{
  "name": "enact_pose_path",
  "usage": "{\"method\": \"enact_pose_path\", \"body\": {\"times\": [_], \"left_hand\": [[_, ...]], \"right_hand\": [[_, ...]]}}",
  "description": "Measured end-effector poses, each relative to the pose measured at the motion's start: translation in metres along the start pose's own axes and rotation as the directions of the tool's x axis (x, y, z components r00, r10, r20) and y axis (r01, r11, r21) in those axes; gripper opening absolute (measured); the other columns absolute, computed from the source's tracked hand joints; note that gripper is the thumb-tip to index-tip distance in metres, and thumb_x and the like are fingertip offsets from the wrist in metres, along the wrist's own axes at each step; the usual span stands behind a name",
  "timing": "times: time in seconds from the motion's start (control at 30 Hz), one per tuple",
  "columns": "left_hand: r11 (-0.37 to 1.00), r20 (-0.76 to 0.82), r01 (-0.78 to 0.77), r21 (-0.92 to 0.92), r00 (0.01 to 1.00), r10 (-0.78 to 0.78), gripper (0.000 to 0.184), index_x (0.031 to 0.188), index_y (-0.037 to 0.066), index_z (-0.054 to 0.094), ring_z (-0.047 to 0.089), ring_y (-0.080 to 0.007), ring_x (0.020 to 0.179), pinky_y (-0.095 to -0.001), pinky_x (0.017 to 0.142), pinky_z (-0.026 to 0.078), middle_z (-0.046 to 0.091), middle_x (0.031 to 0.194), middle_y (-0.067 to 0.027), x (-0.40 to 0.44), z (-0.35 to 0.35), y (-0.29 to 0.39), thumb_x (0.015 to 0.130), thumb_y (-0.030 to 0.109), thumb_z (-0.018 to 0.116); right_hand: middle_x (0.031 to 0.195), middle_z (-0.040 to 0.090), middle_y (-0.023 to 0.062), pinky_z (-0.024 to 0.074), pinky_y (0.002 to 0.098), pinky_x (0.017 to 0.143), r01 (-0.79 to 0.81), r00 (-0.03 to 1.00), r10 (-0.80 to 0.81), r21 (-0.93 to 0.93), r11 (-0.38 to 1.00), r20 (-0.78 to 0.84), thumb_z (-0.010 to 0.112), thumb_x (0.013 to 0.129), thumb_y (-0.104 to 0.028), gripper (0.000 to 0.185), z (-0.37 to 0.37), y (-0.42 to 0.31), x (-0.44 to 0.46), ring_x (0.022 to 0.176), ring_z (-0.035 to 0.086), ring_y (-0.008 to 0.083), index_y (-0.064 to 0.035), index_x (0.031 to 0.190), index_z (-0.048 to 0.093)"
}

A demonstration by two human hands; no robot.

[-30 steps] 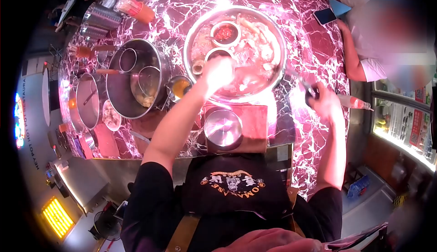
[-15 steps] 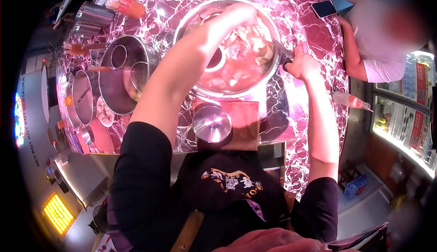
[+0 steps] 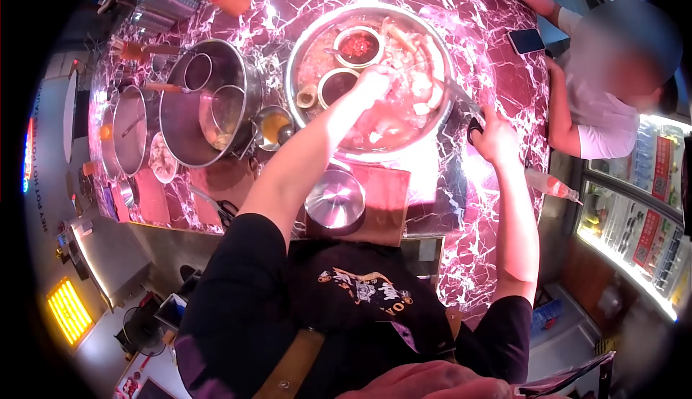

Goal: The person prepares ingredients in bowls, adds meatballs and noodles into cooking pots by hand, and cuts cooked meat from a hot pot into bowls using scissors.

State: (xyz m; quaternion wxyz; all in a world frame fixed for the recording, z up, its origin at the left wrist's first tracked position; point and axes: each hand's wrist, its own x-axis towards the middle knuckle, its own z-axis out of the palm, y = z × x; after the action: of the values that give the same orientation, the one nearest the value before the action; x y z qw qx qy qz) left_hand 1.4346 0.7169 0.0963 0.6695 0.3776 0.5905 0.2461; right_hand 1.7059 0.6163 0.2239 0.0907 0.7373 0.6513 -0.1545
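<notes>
Pale, wet-looking food pieces (image 3: 376, 119) are held in a large, round metal basin (image 3: 291, 85), set on a dark-red, white-veined counter (image 3: 490, 280). Taking basin ctr as clock ctr: food is reached by L hand (image 3: 373, 85) approx. at ctr; whether anything's pinched can't be told (glare). Black-handled metal scissors (image 3: 463, 98) are gripped by R hand (image 3: 499, 139) at 4 o'clk, blades pointed at rim's 3 o'clk side. Inside, a small round bowl w/ chopped red sauce (image 3: 358, 46) is seen at 11–12, a like bowl w/ dark sauce (image 3: 335, 89) at 9, just beside L hand. Outside, a round shiny steel pan (image 3: 335, 197) is rested on a reddish-brown rect. board (image 3: 387, 208) at 6–7; a deep steel pot (image 3: 171, 129) is placed at 9; a black phone (image 3: 526, 41) is laid b/w 2 & 3, near a white-sleeved person (image 3: 605, 121).
</notes>
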Motion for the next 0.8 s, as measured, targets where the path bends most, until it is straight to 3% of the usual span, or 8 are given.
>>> {"method": "enact_pose_path", "body": {"times": [0.07, 0.2, 0.27, 0.47, 0.53, 0.7, 0.77, 0.8], "left_hand": [[0.992, -0.008, -0.116, -0.043, 0.993, 0.116, 0.019, 0.103, 0.004, 0.068, 0.052, -0.0074, 0.065, -0.0225, 0.058, 0.043, 0.063, 0.079, -0.0003, 0.000, 0.004, -0.017, 0.091, 0.002, 0.054], [0.971, -0.016, -0.237, -0.020, 0.971, 0.237, 0.019, 0.107, 0.004, 0.068, 0.050, -0.0068, 0.065, -0.0227, 0.058, 0.043, 0.062, 0.081, 0.0015, -0.006, 0.005, -0.033, 0.092, 0.004, 0.056], [0.979, -0.023, -0.193, -0.062, 0.981, 0.192, 0.021, 0.110, 0.002, 0.067, 0.053, -0.0075, 0.070, -0.0228, 0.063, 0.044, 0.063, 0.085, 0.0006, -0.024, 0.002, -0.023, 0.093, 0.005, 0.055], [0.915, -0.068, -0.394, 0.084, 0.914, 0.400, 0.022, 0.108, -0.002, 0.067, 0.064, -0.0183, 0.086, -0.0295, 0.079, 0.049, 0.070, 0.097, -0.0116, -0.016, -0.005, -0.055, 0.093, 0.009, 0.056], [0.916, -0.084, -0.388, 0.101, 0.914, 0.396, 0.022, 0.108, -0.002, 0.067, 0.065, -0.0194, 0.087, -0.0301, 0.079, 0.049, 0.070, 0.096, -0.0122, -0.018, -0.003, -0.055, 0.092, 0.009, 0.056], [0.930, -0.139, -0.357, 0.085, 0.920, 0.366, 0.021, 0.107, -0.003, 0.066, 0.065, -0.0191, 0.086, -0.0302, 0.080, 0.049, 0.071, 0.094, -0.0113, -0.013, 0.000, -0.066, 0.092, 0.008, 0.056], [0.910, -0.165, -0.393, -0.132, 0.914, 0.371, 0.019, 0.104, -0.002, 0.067, 0.062, -0.0153, 0.080, -0.0290, 0.075, 0.049, 0.069, 0.088, -0.0068, -0.013, 0.000, -0.070, 0.092, 0.008, 0.057], [0.907, -0.167, -0.398, -0.135, 0.912, 0.375, 0.019, 0.104, -0.002, 0.067, 0.062, -0.0153, 0.080, -0.0290, 0.075, 0.049, 0.069, 0.088, -0.0068, -0.015, -0.003, -0.071, 0.092, 0.008, 0.057]], "right_hand": [[0.100, 0.067, 0.0208, 0.0517, 0.0477, 0.082, 0.068, 0.997, -0.069, -0.007, 0.998, -0.045, 0.062, 0.075, -0.024, 0.051, -0.011, 0.003, -0.004, 0.093, 0.066, 0.0372, -0.0090, 0.123, 0.051], [0.103, 0.067, 0.0206, 0.0508, 0.0457, 0.084, 0.132, 0.990, -0.129, 0.056, 0.990, -0.064, 0.065, 0.075, -0.033, 0.057, -0.032, 0.006, 0.003, 0.096, 0.065, 0.0369, -0.0105, 0.126, 0.051], [0.105, 0.067, 0.0213, 0.0505, 0.0453, 0.086, 0.120, 0.993, -0.119, 0.035, 0.992, -0.026, 0.065, 0.075, -0.035, 0.059, -0.042, 0.001, 0.012, 0.099, 0.065, 0.0369, -0.0099, 0.126, 0.051], [0.111, 0.066, 0.0220, 0.0487, 0.0428, 0.091, 0.145, 0.984, -0.142, -0.019, 0.989, 0.112, 0.065, 0.074, -0.040, 0.062, -0.057, -0.030, 0.056, 0.106, 0.063, 0.0363, -0.0054, 0.124, 0.053], [0.111, 0.066, 0.0219, 0.0486, 0.0429, 0.092, 0.164, 0.971, -0.151, -0.054, 0.985, 0.187, 0.065, 0.074, -0.039, 0.062, -0.058, -0.040, 0.066, 0.106, 0.063, 0.0360, -0.0057, 0.124, 0.053], [0.093, 0.068, 0.0201, 0.0515, 0.0484, 0.077, 0.323, 0.946, -0.320, -0.108, 0.940, 0.044, 0.057, 0.082, -0.013, 0.021, -0.041, -0.039, 0.074, 0.089, 0.066, 0.0379, -0.0067, 0.101, 0.062], [0.091, 0.068, 0.0204, 0.0513, 0.0489, 0.077, 0.302, 0.953, -0.300, -0.112, 0.947, 0.033, 0.057, 0.082, -0.013, 0.021, -0.042, -0.037, 0.058, 0.088, 0.066, 0.0383, -0.0074, 0.102, 0.062], [0.090, 0.068, 0.0207, 0.0510, 0.0494, 0.077, 0.277, 0.961, -0.276, -0.110, 0.955, 0.023, 0.058, 0.082, -0.014, 0.022, -0.042, -0.036, 0.049, 0.088, 0.066, 0.0387, -0.0081, 0.103, 0.062]]}}
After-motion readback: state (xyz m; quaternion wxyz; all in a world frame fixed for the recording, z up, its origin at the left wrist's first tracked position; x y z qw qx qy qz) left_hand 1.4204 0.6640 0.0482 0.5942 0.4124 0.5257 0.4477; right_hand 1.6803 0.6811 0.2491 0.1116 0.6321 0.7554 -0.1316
